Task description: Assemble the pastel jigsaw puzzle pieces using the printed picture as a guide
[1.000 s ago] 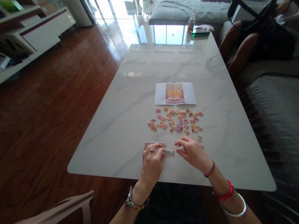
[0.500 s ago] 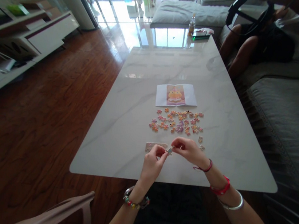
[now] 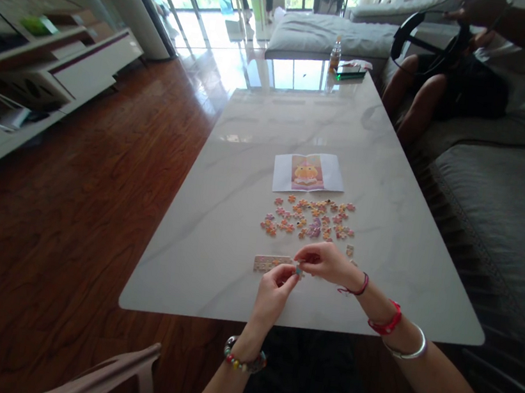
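My left hand [image 3: 274, 290] and my right hand [image 3: 328, 263] meet low over the near part of the table, fingertips pinched together. Between them is a small puzzle piece [image 3: 298, 270], pale blue-grey on the side I see. Just left of the fingers lies a joined strip of puzzle pieces [image 3: 270, 263], its right end partly covered by my left hand. Beyond the hands, loose puzzle pieces [image 3: 315, 227] in pink, yellow and purple are spread out. A few other pieces [image 3: 349, 250] lie beside my right wrist. Farther back rests a creased picture sheet [image 3: 308, 172] with a yellow figure.
The white marbled table [image 3: 221, 217] has a bottle [image 3: 335, 54] and a dark phone-like object [image 3: 350, 72] at its far end. To the right, a person [image 3: 431, 90] sits on the grey sofa [image 3: 510, 184]. A pale chair [image 3: 124, 365] stands at lower left.
My left hand has shifted slightly right and my right hand slightly left, still around the small piece. The piece has turned a little. The whole view has tipped slightly upward.
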Action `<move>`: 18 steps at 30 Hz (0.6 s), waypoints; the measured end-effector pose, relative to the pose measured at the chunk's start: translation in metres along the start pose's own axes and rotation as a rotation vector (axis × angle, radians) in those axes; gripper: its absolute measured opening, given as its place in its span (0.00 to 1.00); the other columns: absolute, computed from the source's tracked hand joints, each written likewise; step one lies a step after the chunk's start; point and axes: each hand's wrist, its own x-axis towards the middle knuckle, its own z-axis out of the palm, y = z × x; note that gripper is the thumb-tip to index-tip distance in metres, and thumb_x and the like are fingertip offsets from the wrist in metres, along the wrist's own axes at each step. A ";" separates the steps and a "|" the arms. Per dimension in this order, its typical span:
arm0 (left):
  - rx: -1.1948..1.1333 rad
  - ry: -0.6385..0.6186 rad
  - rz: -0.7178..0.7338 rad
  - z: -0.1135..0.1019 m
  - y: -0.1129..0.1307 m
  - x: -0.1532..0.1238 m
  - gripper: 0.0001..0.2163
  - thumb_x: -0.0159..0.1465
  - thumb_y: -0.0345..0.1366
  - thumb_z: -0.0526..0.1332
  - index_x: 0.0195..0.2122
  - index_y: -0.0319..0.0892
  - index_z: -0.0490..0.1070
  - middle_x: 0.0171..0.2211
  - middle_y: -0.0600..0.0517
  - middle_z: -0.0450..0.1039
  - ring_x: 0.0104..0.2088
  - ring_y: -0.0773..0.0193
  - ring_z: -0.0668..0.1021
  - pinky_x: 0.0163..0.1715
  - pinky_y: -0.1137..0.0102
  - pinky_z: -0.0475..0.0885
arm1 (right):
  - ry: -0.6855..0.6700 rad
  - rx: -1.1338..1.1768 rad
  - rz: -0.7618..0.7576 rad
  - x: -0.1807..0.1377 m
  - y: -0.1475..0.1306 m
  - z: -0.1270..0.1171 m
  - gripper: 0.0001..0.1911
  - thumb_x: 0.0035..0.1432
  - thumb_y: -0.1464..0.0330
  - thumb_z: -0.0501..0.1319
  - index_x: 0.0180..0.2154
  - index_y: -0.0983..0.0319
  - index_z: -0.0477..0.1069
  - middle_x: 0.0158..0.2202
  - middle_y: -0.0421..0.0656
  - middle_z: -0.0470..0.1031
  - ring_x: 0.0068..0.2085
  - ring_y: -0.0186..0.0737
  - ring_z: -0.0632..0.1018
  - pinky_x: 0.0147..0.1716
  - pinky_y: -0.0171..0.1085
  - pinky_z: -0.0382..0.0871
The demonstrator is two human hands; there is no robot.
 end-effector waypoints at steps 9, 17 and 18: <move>0.070 -0.038 0.127 0.001 0.034 0.060 0.08 0.52 0.39 0.58 0.26 0.38 0.66 0.20 0.56 0.64 0.21 0.72 0.66 0.22 0.77 0.61 | 0.121 0.162 -0.127 0.035 -0.011 -0.028 0.16 0.47 0.67 0.59 0.40 0.65 0.69 0.22 0.38 0.71 0.22 0.30 0.71 0.21 0.29 0.65; 0.193 -0.037 0.230 0.012 0.072 0.137 0.08 0.50 0.39 0.58 0.23 0.38 0.67 0.20 0.54 0.67 0.23 0.68 0.69 0.24 0.74 0.63 | 0.432 0.137 -0.146 0.076 -0.006 -0.072 0.25 0.42 0.68 0.62 0.46 0.62 0.62 0.24 0.38 0.73 0.27 0.34 0.74 0.28 0.33 0.69; 0.201 -0.035 0.243 0.014 0.076 0.141 0.08 0.50 0.39 0.58 0.23 0.38 0.68 0.20 0.54 0.68 0.23 0.68 0.69 0.25 0.74 0.63 | 0.439 0.153 -0.137 0.079 -0.005 -0.076 0.26 0.42 0.68 0.62 0.46 0.62 0.61 0.24 0.38 0.73 0.27 0.34 0.74 0.28 0.34 0.69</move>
